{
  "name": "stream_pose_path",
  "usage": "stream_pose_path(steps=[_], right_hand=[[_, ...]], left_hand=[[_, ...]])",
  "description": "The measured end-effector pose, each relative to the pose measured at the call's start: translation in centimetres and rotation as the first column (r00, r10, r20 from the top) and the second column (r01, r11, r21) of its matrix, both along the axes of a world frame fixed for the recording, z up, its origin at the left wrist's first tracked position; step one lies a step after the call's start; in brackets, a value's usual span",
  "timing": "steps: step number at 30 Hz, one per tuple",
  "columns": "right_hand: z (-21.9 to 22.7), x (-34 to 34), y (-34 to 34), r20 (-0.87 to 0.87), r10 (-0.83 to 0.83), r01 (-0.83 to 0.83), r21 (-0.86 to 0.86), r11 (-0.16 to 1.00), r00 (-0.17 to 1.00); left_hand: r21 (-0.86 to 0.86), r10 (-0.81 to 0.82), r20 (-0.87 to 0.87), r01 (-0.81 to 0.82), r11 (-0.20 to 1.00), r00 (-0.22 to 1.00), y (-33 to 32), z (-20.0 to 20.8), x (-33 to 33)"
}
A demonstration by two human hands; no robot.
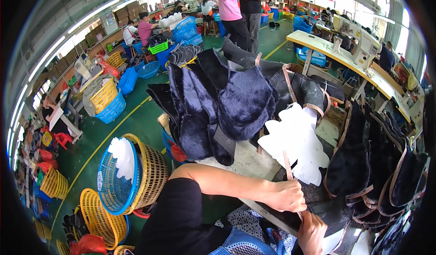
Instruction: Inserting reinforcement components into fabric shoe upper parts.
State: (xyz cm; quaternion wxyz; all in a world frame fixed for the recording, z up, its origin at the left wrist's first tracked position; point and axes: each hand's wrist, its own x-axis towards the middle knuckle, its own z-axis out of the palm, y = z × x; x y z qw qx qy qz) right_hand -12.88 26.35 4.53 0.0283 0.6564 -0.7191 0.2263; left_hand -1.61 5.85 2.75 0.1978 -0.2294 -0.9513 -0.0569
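My left hand (287, 196) reaches across the bench, its fingers closed round a narrow tan strip (287, 165). The strip's far end lies over the white scalloped-edge pieces (290, 137), and a short length shows between my two hands. Just nearer to me, my right hand (311, 232) pinches the same strip. Dark furry cut pieces (245, 98) are heaped at the far left of the bench. More black furry pieces with tan edging (349, 164) hang or lie in layers to my right. Dark smooth pieces with tan edging (309, 89) lie behind the white ones.
A blue basket (106, 182) and a yellow basket (154, 173) stand on the floor at my left, with another yellow basket (97, 216) nearer. A sewing machine (359, 39) stands on a table (313, 41) at the far right. Two people (231, 9) stand beyond the bench.
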Motion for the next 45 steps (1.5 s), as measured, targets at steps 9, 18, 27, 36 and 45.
stream_pose_path(steps=[9,18,27,36,45], right_hand=[[-0.2,0.2,0.1,-0.035,0.059,-0.052,0.177,0.983,0.998],[-3.3,-0.2,-0.6,-0.063,-0.003,0.008,0.077,0.997,0.998],[-1.7,-2.4,-0.1,0.058,0.183,-0.191,0.19,0.963,0.981],[-0.3,-10.3,-1.5,0.52,0.15,-0.305,0.227,0.925,0.841],[1.4,-13.5,-1.8,0.725,-0.259,-0.128,0.432,0.893,0.638]], left_hand=[[-0.048,0.011,0.041,-0.009,0.999,0.999,0.2,-0.8,0.7],[-0.08,0.265,-0.05,-0.269,0.96,0.963,3.0,-3.5,1.1],[-0.048,0.047,0.084,-0.043,0.998,0.995,1.3,-2.3,-1.2],[0.28,-0.334,0.638,0.195,0.94,0.694,-5.9,1.7,-9.0],[0.293,-0.2,0.941,-0.362,0.885,0.273,-7.0,7.4,-12.9]])
